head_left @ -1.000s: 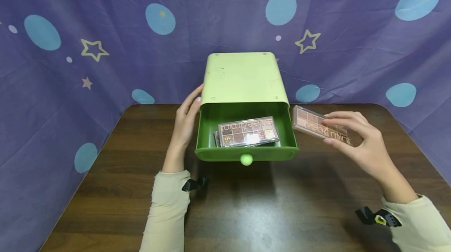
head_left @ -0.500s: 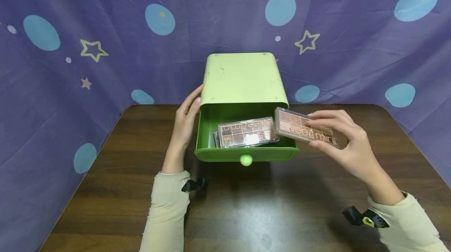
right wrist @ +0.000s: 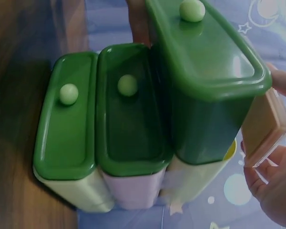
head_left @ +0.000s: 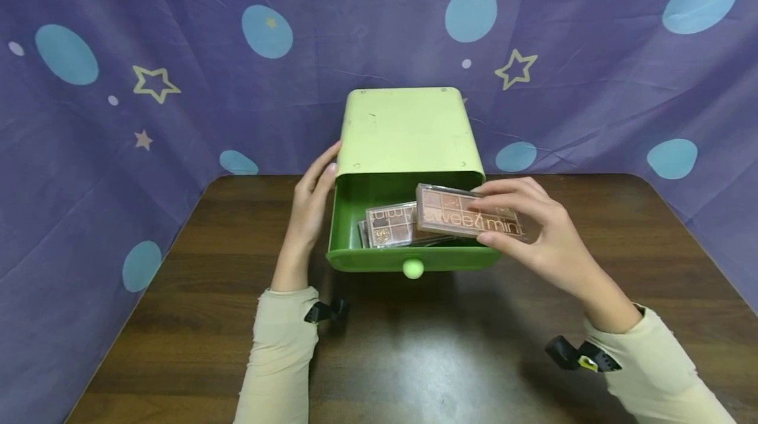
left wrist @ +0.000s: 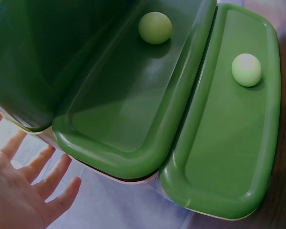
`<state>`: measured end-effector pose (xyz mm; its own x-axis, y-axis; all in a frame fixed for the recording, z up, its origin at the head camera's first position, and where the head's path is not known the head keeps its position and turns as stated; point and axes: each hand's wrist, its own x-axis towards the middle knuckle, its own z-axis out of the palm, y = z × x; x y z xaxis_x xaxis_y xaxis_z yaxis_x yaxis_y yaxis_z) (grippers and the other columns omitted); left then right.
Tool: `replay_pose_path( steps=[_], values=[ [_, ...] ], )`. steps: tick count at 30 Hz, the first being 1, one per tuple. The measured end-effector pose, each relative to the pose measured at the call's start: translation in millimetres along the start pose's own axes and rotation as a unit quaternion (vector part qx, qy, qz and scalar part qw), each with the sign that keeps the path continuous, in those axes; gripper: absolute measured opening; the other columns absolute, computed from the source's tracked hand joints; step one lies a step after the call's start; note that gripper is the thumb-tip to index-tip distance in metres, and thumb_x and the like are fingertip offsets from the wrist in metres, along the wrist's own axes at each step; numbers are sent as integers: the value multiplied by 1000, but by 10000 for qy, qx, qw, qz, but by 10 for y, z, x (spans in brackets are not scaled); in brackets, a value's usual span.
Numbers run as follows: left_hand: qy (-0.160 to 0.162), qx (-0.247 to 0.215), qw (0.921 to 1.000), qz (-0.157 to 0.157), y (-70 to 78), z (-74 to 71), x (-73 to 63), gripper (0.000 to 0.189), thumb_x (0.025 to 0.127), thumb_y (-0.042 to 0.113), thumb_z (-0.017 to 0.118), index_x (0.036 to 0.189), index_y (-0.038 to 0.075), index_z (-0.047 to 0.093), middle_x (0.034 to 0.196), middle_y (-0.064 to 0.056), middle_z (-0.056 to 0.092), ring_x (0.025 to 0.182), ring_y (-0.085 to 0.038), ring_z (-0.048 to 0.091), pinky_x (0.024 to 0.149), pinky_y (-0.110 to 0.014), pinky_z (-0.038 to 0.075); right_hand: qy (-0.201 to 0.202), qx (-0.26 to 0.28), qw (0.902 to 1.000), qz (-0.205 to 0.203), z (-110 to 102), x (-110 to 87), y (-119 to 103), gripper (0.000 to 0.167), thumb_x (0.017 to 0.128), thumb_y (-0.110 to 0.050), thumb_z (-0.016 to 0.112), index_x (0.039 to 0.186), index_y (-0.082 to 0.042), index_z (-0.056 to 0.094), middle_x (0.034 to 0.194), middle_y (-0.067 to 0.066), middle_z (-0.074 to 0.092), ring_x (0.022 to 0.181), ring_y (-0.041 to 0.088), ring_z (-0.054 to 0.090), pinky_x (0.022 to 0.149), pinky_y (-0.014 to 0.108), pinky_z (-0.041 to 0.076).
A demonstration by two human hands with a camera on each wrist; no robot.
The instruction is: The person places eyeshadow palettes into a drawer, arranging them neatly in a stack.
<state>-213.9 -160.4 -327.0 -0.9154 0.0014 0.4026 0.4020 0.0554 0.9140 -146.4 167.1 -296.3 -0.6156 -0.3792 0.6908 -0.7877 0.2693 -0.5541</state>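
A light green drawer cabinet (head_left: 411, 131) has its top green drawer (head_left: 355, 261) pulled out. My left hand (head_left: 310, 210) rests against the cabinet's left side; its fingers look extended in the left wrist view. With thumb and fingers, my right hand (head_left: 541, 233) grips a clear-lidded eyeshadow palette (head_left: 456, 218) marked "sweet mint", tilted over the drawer's right half. Beneath it, stacked eyeshadow palettes (head_left: 387, 226) lie inside the drawer, their right part hidden by the held one. In the right wrist view that held palette (right wrist: 264, 126) shows its plain edge and underside beside the drawer.
Two closed drawers, a middle one (right wrist: 131, 119) and a bottom one (right wrist: 66, 143), sit under the pulled-out one, each with a round knob. The cabinet stands on a dark wooden table (head_left: 426, 358). Behind hangs a purple patterned curtain (head_left: 355, 22).
My right hand has carried the eyeshadow palette leftward, from beside the cabinet to over the open drawer. My left hand has stayed in place.
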Motion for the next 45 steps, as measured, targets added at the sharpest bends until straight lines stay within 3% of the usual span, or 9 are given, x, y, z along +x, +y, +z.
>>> replay_pose_path(
  steps=[4, 10, 16, 33, 45],
  values=[
    [1, 16, 10000, 17, -2, -3, 4, 43, 105, 23, 46, 146, 11, 51, 146, 0, 51, 119, -13, 52, 98, -32, 43, -295, -36, 9992, 273, 38, 69, 3, 47, 72, 5, 83, 115, -10, 74, 122, 4, 64, 116, 21, 50, 101, 30, 36],
    [5, 32, 10000, 22, -6, -2, 0, 43, 105, 23, 46, 145, 11, 51, 146, 0, 50, 122, -13, 50, 99, -32, 42, -577, -31, 9977, 361, 108, 196, -18, 44, 75, 1, 83, 116, -14, 73, 120, -3, 66, 114, 15, 52, 98, 26, 37],
    [5, 72, 10000, 29, -3, 0, 4, 43, 105, 24, 47, 145, 12, 52, 146, 1, 51, 123, -13, 50, 100, -33, 42, -1009, -133, 9928, 638, 145, 299, -51, 37, 82, -11, 82, 117, -19, 73, 120, -10, 64, 117, 12, 51, 102, 28, 36],
    [16, 10, 10000, 91, -10, 7, 12, 43, 104, 23, 46, 145, 10, 52, 146, -1, 51, 121, -13, 51, 98, -31, 43, -1782, -289, 9788, 972, 222, 469, -65, 37, 81, -28, 84, 117, -24, 73, 122, -11, 63, 117, 10, 51, 97, 38, 41],
    [8, 6, 10000, 73, -10, 4, 10, 43, 104, 23, 46, 145, 10, 52, 146, -1, 51, 124, -13, 49, 100, -32, 42, -1957, -644, 9719, 1140, 252, 521, -103, 41, 79, -22, 86, 118, -20, 72, 122, -7, 63, 110, 13, 52, 90, 38, 42]
  ],
)
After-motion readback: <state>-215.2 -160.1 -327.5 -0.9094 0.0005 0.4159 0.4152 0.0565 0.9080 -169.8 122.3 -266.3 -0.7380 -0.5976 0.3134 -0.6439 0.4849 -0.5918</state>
